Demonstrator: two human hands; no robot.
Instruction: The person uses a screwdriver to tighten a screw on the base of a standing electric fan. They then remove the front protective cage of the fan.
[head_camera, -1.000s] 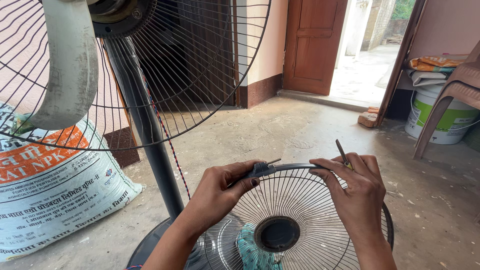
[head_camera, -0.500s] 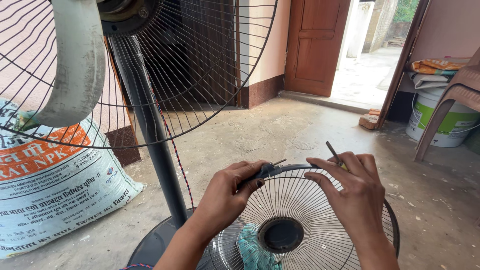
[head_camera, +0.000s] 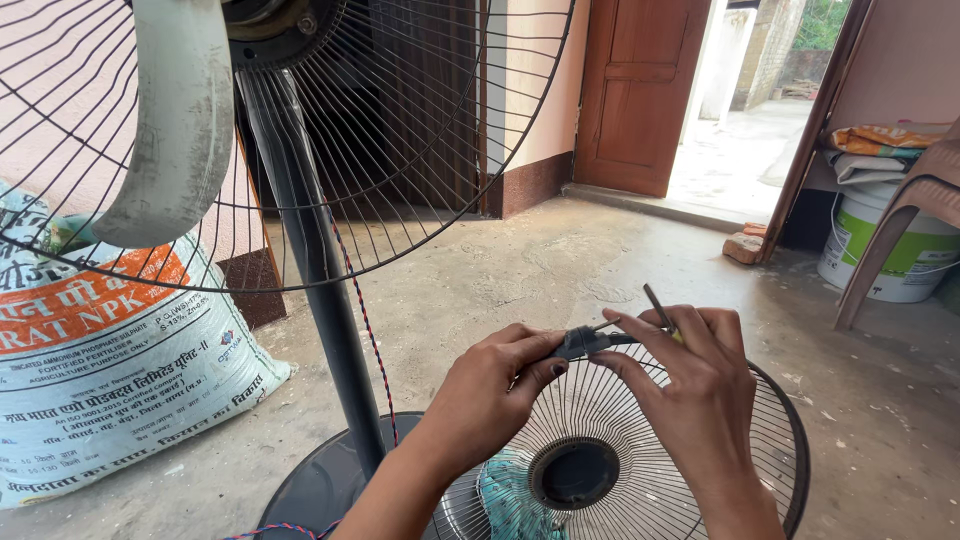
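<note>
Fan guard (head_camera: 640, 470): round wire grille, dark hub, held upright over the fan base (head_camera: 320, 485); our left hand (head_camera: 490, 385) pinches the grey clip (head_camera: 583, 343) on its top rim. Our right hand (head_camera: 690, 385) grips the rim beside the clip, a thin tool (head_camera: 658, 308) between its fingers. Around: fan pole (head_camera: 310, 250), printed sack (head_camera: 110, 370), bucket (head_camera: 900, 250).

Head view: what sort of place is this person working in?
Probably a house's ground-floor room or porch used for repairs: bare concrete floor, a wooden door open to a yard, a printed sack and a pedestal fan stripped of its front guard.
</note>
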